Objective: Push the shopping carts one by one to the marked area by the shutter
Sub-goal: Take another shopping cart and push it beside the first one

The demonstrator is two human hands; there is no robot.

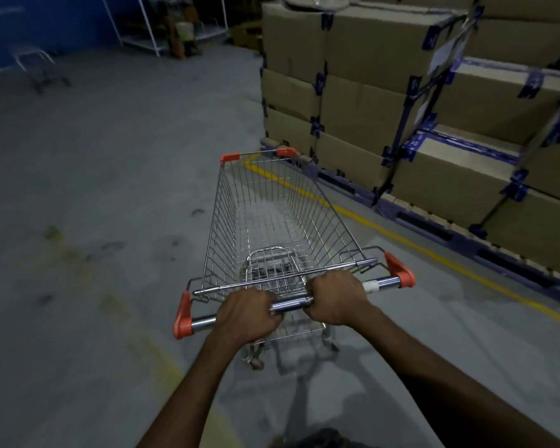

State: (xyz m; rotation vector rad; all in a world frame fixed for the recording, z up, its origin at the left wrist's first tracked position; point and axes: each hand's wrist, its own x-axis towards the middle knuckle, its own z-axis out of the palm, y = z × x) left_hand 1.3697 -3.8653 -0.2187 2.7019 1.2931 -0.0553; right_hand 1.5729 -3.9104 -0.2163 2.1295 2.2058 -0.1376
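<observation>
An empty wire shopping cart point(272, 208) with orange corner caps stands in front of me on the grey floor. Its chrome handle bar point(291, 303) runs across the near end. My left hand point(244, 313) grips the bar left of centre, and my right hand point(337, 297) grips it right of centre. A second shopping cart point(38, 64), blurred, stands far off at the upper left by a blue wall.
Tall stacks of strapped cardboard boxes point(401, 101) on dark pallets line the right side. A yellow floor line point(401, 240) runs along their base. A faded yellow line point(136, 328) crosses the floor at left. White metal shelving point(162, 27) stands at the back.
</observation>
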